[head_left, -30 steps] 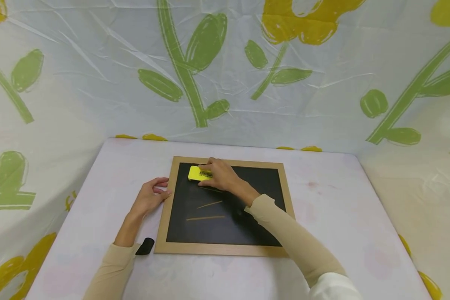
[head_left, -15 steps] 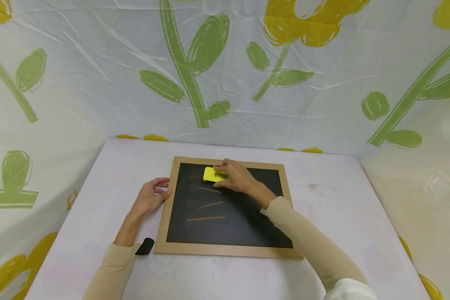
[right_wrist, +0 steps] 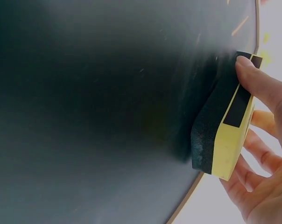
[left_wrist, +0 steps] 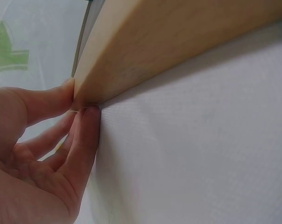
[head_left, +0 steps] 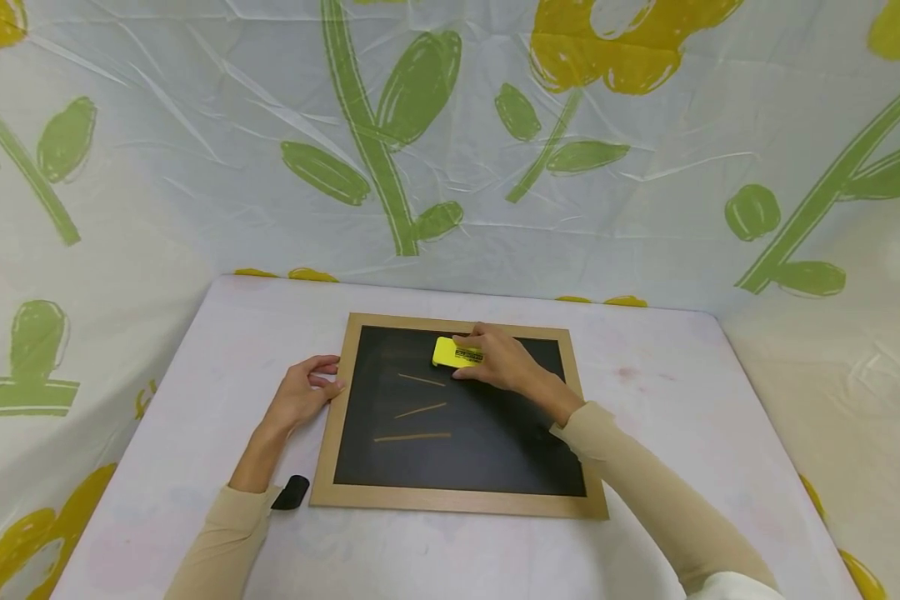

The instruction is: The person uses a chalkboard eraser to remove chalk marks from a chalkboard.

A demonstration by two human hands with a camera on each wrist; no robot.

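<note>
- Head view: a person's right hand (head_left: 498, 358) grips a yellow eraser (head_left: 444, 351) at the upper middle of a chalkboard (head_left: 502, 462), above and to the right of three tan strokes (head_left: 412, 437).
- Left hand (head_left: 300, 396), thumb and loosely bent fingers touching the left edge of the wooden frame (head_left: 450, 501), has no clenched hold.
- With so light a touch, a hard push could slide the chalkboard across the table (head_left: 667, 417).
- Right wrist view: the eraser's dark felt (right_wrist: 215, 116) meets the panel side-on; whether it lies flat is unclear. Tilted, it could smear chalk rather than lift it.
- Right sleeve (head_left: 645, 483) crosses the chalkboard's lower right; dipping low, it could pick up dust.
- Containers: none appear in these views.
</note>
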